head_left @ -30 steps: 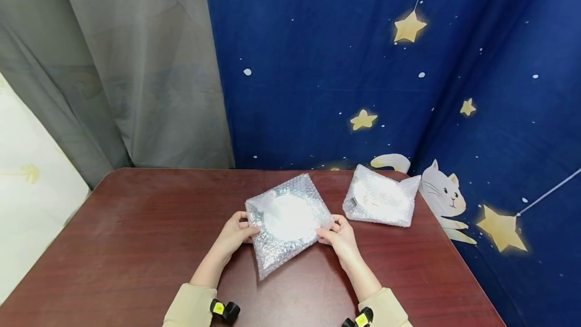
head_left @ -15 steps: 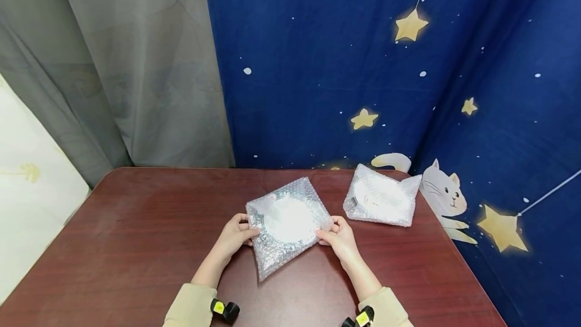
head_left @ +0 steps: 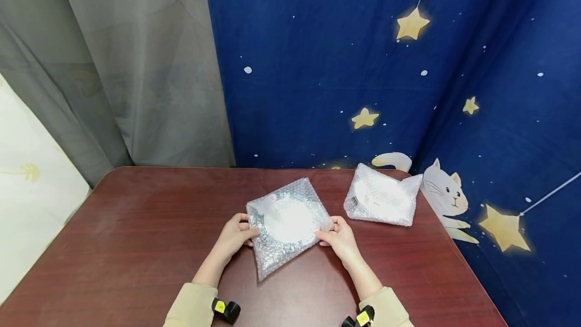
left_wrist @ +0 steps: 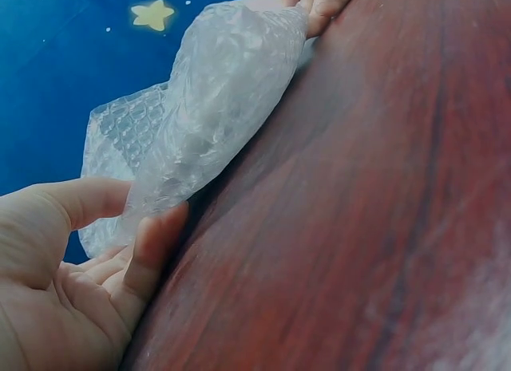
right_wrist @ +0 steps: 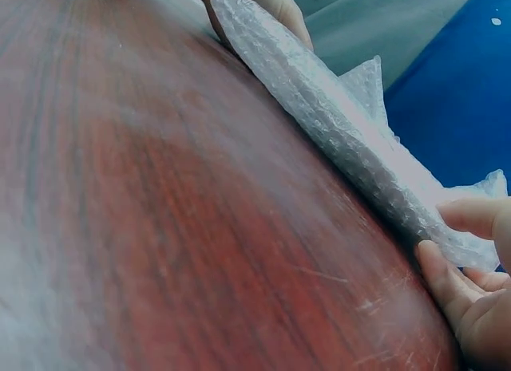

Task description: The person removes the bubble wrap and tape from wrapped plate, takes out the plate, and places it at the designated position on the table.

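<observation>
I see hardly any change: left hand (head_left: 233,235) and right hand (head_left: 342,238) keep their fingers clamped on the bubble-wrapped packet (head_left: 290,223), so the hold seems settled.

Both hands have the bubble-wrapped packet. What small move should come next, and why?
I'd probably ease the held packet flat onto the table before letting go: the left hand and right hand pinch opposite sides, the tabletop lies close beneath, and the other wrapped packet sits apart, to the right.
</observation>
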The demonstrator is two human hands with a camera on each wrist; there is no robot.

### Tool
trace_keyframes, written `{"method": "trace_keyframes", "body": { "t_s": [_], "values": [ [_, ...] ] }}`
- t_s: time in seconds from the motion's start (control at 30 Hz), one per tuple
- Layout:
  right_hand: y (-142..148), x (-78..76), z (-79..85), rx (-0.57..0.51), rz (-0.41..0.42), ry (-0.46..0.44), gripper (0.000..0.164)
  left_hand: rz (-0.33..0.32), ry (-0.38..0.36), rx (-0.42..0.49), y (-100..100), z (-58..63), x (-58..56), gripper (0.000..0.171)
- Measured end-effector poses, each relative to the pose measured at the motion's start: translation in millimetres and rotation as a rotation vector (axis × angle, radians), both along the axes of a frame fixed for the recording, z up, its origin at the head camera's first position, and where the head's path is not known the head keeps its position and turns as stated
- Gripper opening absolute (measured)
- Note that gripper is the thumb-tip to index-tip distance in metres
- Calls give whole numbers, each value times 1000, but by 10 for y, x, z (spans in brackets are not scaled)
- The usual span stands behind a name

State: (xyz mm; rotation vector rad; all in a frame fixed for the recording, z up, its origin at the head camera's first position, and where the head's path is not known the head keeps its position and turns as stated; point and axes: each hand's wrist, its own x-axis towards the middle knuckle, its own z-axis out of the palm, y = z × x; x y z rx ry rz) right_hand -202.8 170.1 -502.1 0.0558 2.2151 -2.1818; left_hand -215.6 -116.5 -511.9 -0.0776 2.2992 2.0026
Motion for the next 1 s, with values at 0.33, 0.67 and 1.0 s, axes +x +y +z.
{"method": "trace_keyframes", "body": {
  "t_s": [0.33, 0.67, 1.0],
  "values": [
    [14, -29, -48, 62, -23, -4, 49, 3, 6, -9, -8, -3, 5, 42],
    [61, 3, 58, 218, -55, 45, 57, 3, 6, -20, 2, 12, 21, 46],
    [67, 45, 174, 459, -186, 198, 41, 6, 12, -10, 1, 22, 17, 46]
  ]
}}
